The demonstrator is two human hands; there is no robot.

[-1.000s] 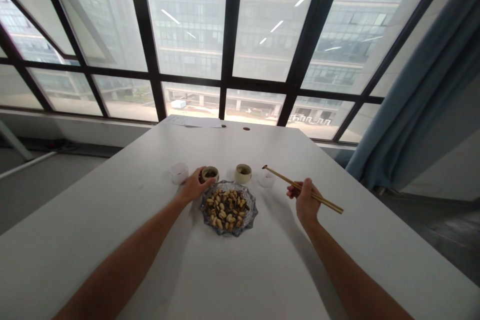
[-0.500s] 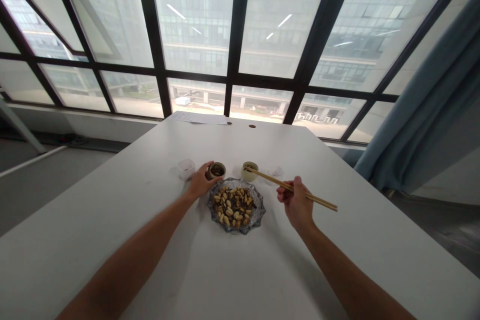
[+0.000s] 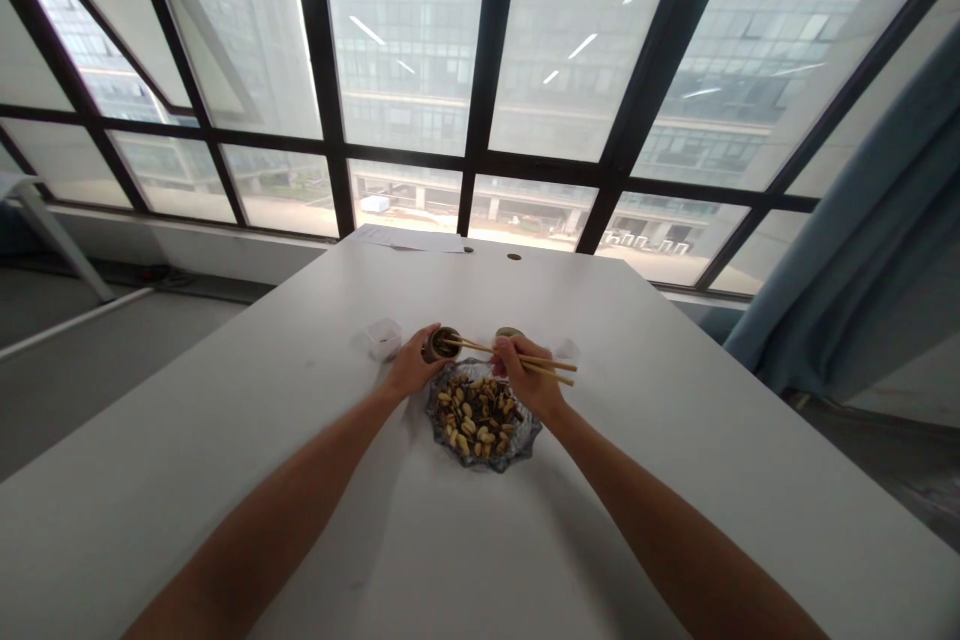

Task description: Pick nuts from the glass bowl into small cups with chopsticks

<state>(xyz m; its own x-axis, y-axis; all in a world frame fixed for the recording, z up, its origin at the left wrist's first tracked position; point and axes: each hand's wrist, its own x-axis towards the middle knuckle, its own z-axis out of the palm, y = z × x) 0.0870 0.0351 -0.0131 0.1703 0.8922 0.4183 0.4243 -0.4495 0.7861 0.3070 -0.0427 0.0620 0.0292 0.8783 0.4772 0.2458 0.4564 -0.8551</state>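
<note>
My left hand point(image 3: 412, 366) is wrapped round a small dark cup point(image 3: 431, 350), tilted a little toward me, with dark bits inside. In my right hand point(image 3: 525, 380) is a pair of wooden chopsticks point(image 3: 551, 366), their tips reaching left into the mouth of that cup. Behind my right hand stands a pale green cup point(image 3: 509, 331), mostly hidden by the fingers. Just in front of both hands sits a scalloped glass bowl point(image 3: 504, 463), holding a mix of light-shelled nuts point(image 3: 463, 423) and dark seeds.
A small clear plastic box point(image 3: 383, 338) stands left of my left hand. Another clear item point(image 3: 566, 350) lies right of the pale green cup. Papers point(image 3: 409, 239) rest at the far end of the white table point(image 3: 300, 480), near two round holes. Beyond are windows and a blue curtain point(image 3: 840, 220).
My right hand has moved left with the chopsticks, whose tips went from the pale green cup to the dark cup. My left hand still holds the dark cup. The view has shifted slightly.
</note>
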